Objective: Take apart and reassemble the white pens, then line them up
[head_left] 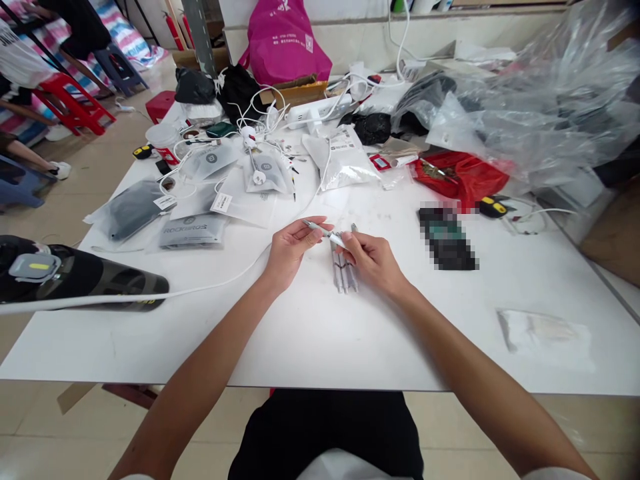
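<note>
Between both hands, just above the white table (280,333), a slim silver-and-white pen (323,231) is held at a slant. My left hand (294,250) pinches its tip end with thumb and fingers. On the other end, the thumb and fingers of my right hand (370,257) are closed. Several similar pens (343,275) lie side by side on the table directly beneath, partly covered by my right hand. Which finer parts the pen has is too small to make out.
A dark bottle (115,277) lies at the left with a white cable across it. Packaged pouches (193,232) and tangled cables spread behind my left hand. A blurred-out dark object (447,238), a red bag (463,180) and a clear packet (543,333) lie to the right.
</note>
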Motion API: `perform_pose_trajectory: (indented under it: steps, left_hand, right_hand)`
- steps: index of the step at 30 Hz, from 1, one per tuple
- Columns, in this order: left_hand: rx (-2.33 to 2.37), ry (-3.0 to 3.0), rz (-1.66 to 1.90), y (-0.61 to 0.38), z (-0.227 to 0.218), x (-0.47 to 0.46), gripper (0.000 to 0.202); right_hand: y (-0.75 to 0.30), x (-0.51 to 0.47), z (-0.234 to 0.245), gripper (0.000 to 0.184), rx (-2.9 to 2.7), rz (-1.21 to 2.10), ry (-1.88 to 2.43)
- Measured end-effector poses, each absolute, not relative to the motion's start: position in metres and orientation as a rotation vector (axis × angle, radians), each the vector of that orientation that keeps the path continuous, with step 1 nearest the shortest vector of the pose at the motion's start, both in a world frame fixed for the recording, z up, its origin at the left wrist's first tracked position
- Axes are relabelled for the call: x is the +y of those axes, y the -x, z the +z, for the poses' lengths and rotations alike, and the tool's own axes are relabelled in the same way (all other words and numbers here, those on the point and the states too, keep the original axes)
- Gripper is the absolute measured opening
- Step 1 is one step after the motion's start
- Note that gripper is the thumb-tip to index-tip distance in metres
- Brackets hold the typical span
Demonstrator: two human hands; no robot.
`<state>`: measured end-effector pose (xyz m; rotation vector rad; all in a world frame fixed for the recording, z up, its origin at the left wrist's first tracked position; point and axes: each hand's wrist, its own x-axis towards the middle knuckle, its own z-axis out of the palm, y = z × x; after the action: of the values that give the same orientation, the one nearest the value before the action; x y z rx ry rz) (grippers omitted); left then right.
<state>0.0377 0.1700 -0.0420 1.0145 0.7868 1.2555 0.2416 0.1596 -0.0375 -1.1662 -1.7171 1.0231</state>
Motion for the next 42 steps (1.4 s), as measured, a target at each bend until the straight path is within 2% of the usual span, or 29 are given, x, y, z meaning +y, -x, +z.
perform_pose_trajectory:
  steps: [4, 7, 10, 14, 18, 21, 27, 30, 31, 34, 39, 42]
  left_hand:
    - [0.781, -0.992, 1.270, -0.038, -0.042, 0.170, 0.034]
    - [0.756, -0.961, 1.276, -0.038, -0.040, 0.170, 0.031]
    - [0.739, -0.986, 1.265, -0.039, -0.039, 0.169, 0.029]
    - [0.763, -1.005, 1.277, -0.039, -0.038, 0.169, 0.029]
    - [0.772, -1.013, 1.286, -0.038, -0.037, 0.169, 0.028]
    - [0.767, -1.058, 1.284, -0.039, -0.037, 0.168, 0.027]
    - [0.783, -1.027, 1.314, -0.040, -0.039, 0.168, 0.031]
    - [0.777, -1.047, 1.298, -0.040, -0.037, 0.167, 0.032]
    - [0.774, -1.056, 1.295, -0.040, -0.037, 0.167, 0.032]
    - [0.795, -1.038, 1.308, -0.039, -0.036, 0.167, 0.032]
    - [0.876, -1.020, 1.317, -0.037, -0.037, 0.170, 0.031]
    - [0.931, -1.196, 1.289, -0.037, -0.040, 0.168, 0.026]
  right_hand:
    - [-0.242, 0.160, -0.036, 0.041, -1.609, 1.073, 1.081]
    - [-0.244, 0.162, -0.033, 0.040, -1.545, 1.107, 1.054]
    - [-0.244, 0.164, -0.030, 0.049, -1.484, 1.174, 1.075]
    - [-0.244, 0.165, -0.031, 0.043, -1.374, 1.311, 1.020]
    - [-0.245, 0.166, -0.031, 0.044, -1.417, 1.271, 1.043]
    - [-0.246, 0.166, -0.029, 0.053, -1.413, 1.263, 1.078]
    - [-0.246, 0.167, -0.030, 0.041, -1.356, 1.274, 1.016]
    - [-0.247, 0.167, -0.034, 0.052, -1.350, 1.271, 1.060]
    - [-0.247, 0.168, -0.035, 0.051, -1.329, 1.294, 1.049]
    - [-0.246, 0.168, -0.037, 0.035, -1.235, 1.386, 0.908]
    - [-0.246, 0.170, -0.035, 0.031, -1.257, 1.335, 0.849]
    - [-0.247, 0.171, -0.036, 0.039, -1.250, 1.229, 0.932]
